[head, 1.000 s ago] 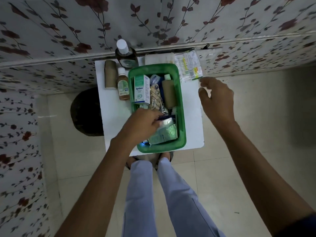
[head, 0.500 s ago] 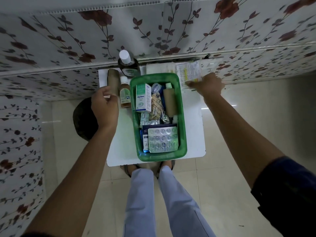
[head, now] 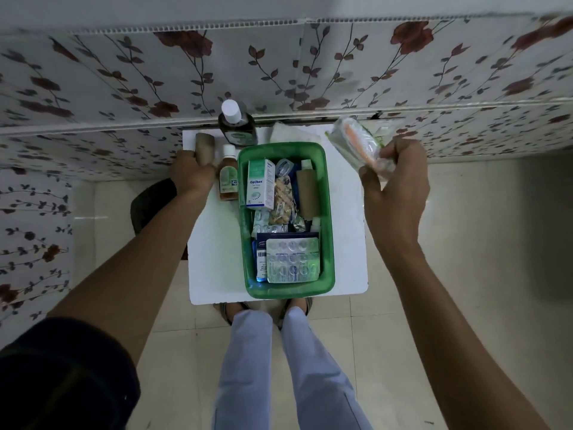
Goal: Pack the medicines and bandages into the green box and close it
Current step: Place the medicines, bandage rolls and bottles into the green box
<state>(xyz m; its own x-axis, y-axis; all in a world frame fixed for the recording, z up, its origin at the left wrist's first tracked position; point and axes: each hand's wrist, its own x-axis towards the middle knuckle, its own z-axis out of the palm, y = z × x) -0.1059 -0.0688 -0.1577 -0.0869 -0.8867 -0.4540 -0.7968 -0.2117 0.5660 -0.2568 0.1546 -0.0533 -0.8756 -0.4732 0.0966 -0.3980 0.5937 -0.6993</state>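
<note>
The green box (head: 329,218) stands open on the small white table (head: 217,259), filled with an Optibex carton (head: 259,184), a brown bandage roll (head: 307,193) and a silver blister strip (head: 293,259). My left hand (head: 192,173) grips a brown bandage roll (head: 205,147) at the table's far left corner. My right hand (head: 393,187) holds a clear plastic packet (head: 353,144) with orange and white contents, lifted above the box's far right corner. A small amber bottle (head: 228,178) and a large dark bottle (head: 237,128) with a white cap stand left of and behind the box.
A folded white cloth (head: 285,133) lies at the table's back edge against the flowered wall panel (head: 310,72). A dark round object (head: 152,203) sits on the floor left of the table. My legs and sandals (head: 266,352) are just below the table's front edge.
My right hand has lifted the plastic packet off the table's back right corner. My left hand moved from the box to the brown roll at the far left and closed on it.
</note>
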